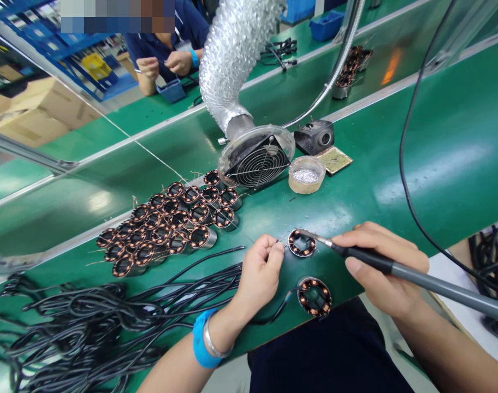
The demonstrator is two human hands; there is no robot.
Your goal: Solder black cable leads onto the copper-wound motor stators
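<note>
My right hand grips a soldering iron by its dark handle. The iron's tip rests at the rim of a small round stator wound with copper coils. On the stator's left side, my left hand is closed in a pinch on a thin wire; the fingers hide part of it. A second stator lies nearer the bench edge, with a black cable running to it. Below and left of my left hand spread several black cables.
Several stators stand in rows at the left, below a fume extractor on a silver duct. A round tub, a yellowish pad and a dark holder sit behind. Across the bench, a person's hands work.
</note>
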